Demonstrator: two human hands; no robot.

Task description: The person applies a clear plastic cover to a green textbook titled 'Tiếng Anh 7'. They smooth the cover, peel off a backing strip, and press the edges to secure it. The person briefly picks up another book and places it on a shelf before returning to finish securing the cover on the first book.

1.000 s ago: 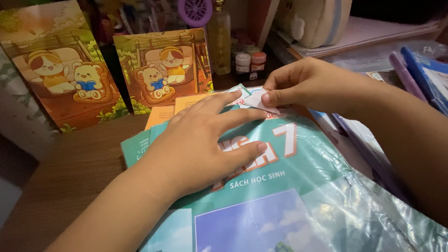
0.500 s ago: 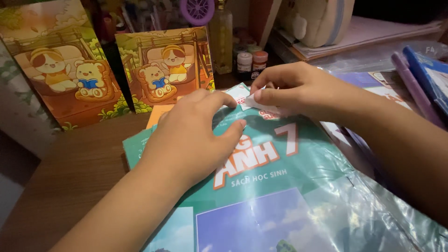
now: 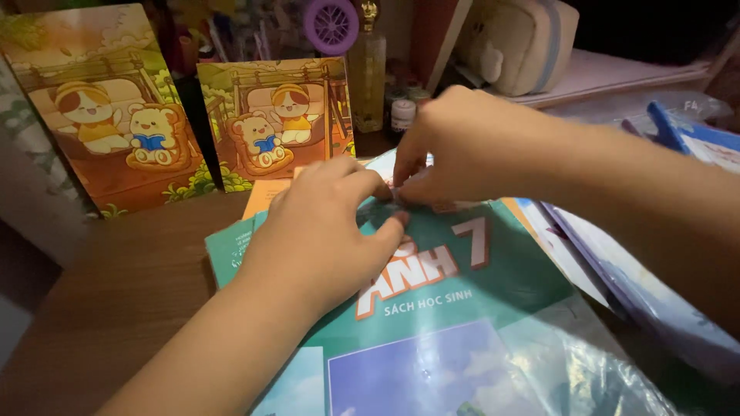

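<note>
Right hand [image 3: 462, 146] risen, both hands apparently pinching paper scrap, glossy teal book [image 3: 462, 293]

Brown wood-grain tabletop [image 3: 116, 293], bare at lower left of frame. On it: teal plastic-wrapped book [image 3: 462, 308], centre to lower right, atop a second teal book [image 3: 223, 250]. Two illustrated cards [image 3: 92, 108] standing at upper left. Blue-edged books [image 3: 640, 285] at right. Small jars [image 3: 402, 114] at top centre.

The left hand [image 3: 316, 239] lies curled on a teal book [image 3: 462, 308] in clear plastic wrap. The right hand [image 3: 455, 150] pinches at the book's top edge, fingertips touching the left's. Two cartoon cards [image 3: 185, 131] stand behind on the wooden desk [image 3: 116, 293].
</note>
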